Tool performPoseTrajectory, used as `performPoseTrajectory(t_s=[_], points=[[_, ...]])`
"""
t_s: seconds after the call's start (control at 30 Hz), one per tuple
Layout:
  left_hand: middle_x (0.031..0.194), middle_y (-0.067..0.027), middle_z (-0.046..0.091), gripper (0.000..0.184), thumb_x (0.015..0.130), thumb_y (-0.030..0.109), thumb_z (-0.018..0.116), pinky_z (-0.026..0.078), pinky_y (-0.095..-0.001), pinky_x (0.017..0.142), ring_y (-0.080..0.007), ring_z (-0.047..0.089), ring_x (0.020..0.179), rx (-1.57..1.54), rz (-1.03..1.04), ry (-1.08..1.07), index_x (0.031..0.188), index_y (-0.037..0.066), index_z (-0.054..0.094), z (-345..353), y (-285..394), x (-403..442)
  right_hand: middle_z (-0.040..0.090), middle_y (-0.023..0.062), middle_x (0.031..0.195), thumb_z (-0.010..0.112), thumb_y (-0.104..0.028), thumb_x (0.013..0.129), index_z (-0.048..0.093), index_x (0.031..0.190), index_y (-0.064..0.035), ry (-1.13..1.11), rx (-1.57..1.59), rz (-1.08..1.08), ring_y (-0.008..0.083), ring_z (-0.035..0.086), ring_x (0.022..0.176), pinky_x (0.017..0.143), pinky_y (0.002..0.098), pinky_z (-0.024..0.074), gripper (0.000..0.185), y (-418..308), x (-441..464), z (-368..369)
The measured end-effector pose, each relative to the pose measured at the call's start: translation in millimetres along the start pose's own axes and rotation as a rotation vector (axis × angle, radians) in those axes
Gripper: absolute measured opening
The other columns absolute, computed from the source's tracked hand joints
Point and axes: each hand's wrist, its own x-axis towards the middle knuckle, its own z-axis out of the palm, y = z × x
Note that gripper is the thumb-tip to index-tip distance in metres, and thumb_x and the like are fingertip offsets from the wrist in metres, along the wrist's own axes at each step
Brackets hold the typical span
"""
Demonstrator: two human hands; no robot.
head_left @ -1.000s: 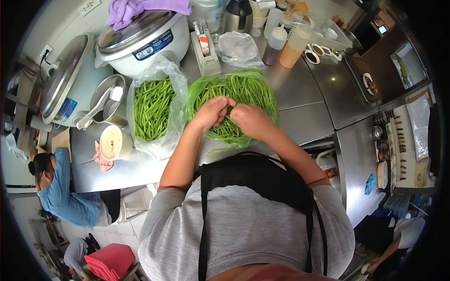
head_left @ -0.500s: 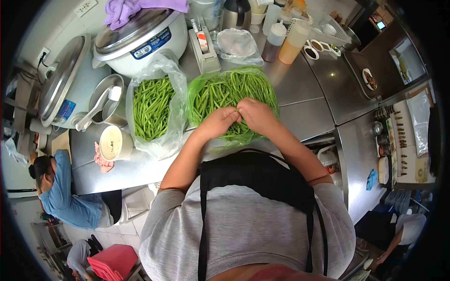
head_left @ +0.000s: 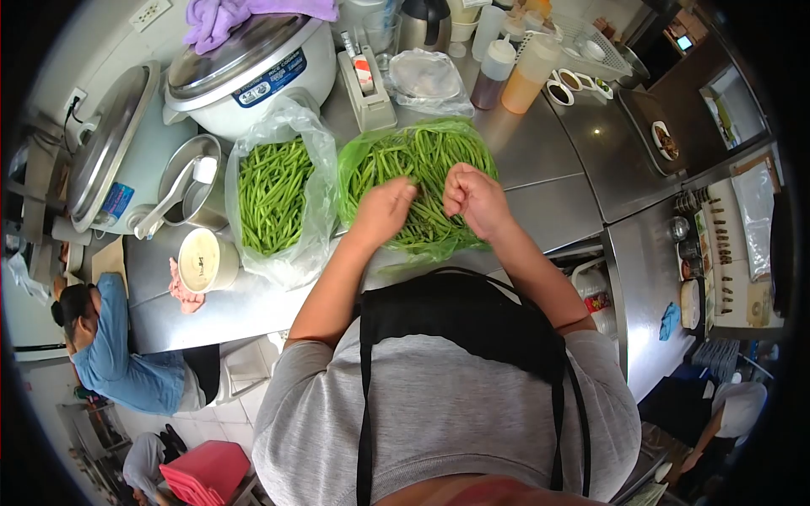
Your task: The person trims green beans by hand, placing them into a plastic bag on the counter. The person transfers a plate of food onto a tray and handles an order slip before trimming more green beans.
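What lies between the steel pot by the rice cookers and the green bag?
A translucent bag of green beans, as the head view shows.

Your L hand (head_left: 385, 209) & R hand (head_left: 479, 201), touching nr frame ctr ½ sec ago, are now apart. L's a bit up & left of its last spot; R's up & right, turned so you see its curled fingers (head_left: 455, 201). Betw 'em, green beans (head_left: 431, 202) your hands hid earlier now show.

Bright — white glare on the counter (head_left: 236, 310) — with warped, dark edges, perhaps blurred.
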Motion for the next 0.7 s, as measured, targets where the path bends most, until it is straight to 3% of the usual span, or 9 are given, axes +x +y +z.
performPoseTrajectory(t_s=[0.13,0.17,0.27,0.4,0.43,0.53,0.7], points=[[0.074,-0.0172,0.058,0.026,0.079,0.027,0.052,0.043,-0.0392,0.062,-0.0358,0.054,0.07,0.261,-0.334,0.14,0.078,0.001,0.053,-9,-7,11,0.047,0.0028,0.064,0.047,-0.008,0.077,0.049,0.076,-0.0032,0.16,-0.582,-0.105,0.0089,0.044,0.055,0.051,0.0233,0.0367,0.005,-5,7,-7],[0.072,-0.021,0.057,0.03,0.077,0.029,0.054,0.044,-0.0427,0.063,-0.0359,0.055,0.071,0.353,-0.353,0.131,0.075,0.0,0.052,-6,-17,15,0.048,0.0031,0.066,0.049,-0.007,0.076,0.051,0.078,-0.0028,0.174,-0.691,-0.147,0.0092,0.045,0.057,0.052,0.0234,0.0375,0.005,1,10,-16],[0.074,-0.0206,0.057,0.03,0.076,0.03,0.054,0.044,-0.0426,0.065,-0.0355,0.055,0.071,0.428,-0.469,-0.02,0.076,0.0,0.054,-6,-22,20,0.05,0.0043,0.074,0.052,-0.004,0.074,0.054,0.083,-0.0025,0.175,-1.029,-0.264,0.0111,0.049,0.062,0.057,0.0238,0.0397,0.01,3,11,-20],[0.075,-0.0182,0.058,0.026,0.075,0.027,0.056,0.043,-0.0408,0.063,-0.035,0.055,0.072,0.35,-0.327,0.06,0.074,0.001,0.055,-5,-24,19,0.051,0.0084,0.087,0.054,-0.006,0.072,0.056,0.089,-0.0046,0.178,-1.322,-0.379,0.0201,0.053,0.07,0.063,0.0302,0.0432,0.017,-3,7,-13],[0.075,-0.0181,0.057,0.025,0.074,0.026,0.056,0.042,-0.0409,0.063,-0.0349,0.054,0.072,0.329,-0.285,0.063,0.074,0.001,0.056,-7,-20,18,0.051,0.0092,0.083,0.057,-0.006,0.07,0.057,0.088,-0.0068,0.204,-1.356,-0.494,0.0243,0.052,0.069,0.063,0.0322,0.0429,0.018,-2,9,-11],[0.074,-0.0176,0.056,0.019,0.075,0.021,0.056,0.042,-0.0406,0.062,-0.0348,0.053,0.071,0.305,-0.128,0.037,0.074,0.002,0.057,-13,-5,13,0.05,0.0081,0.08,0.057,-0.007,0.07,0.057,0.088,-0.0077,0.234,-1.496,-0.698,0.0255,0.051,0.071,0.063,0.0336,0.0422,0.018,-13,10,6],[0.074,-0.0169,0.054,0.014,0.074,0.015,0.056,0.041,-0.0386,0.061,-0.0344,0.052,0.07,0.268,-0.049,0.022,0.076,0.001,0.057,-23,20,9,0.051,0.0062,0.074,0.057,-0.01,0.071,0.059,0.082,-0.0083,0.167,-1.739,-0.752,0.0257,0.051,0.07,0.062,0.0344,0.0415,0.012,-18,20,2]])
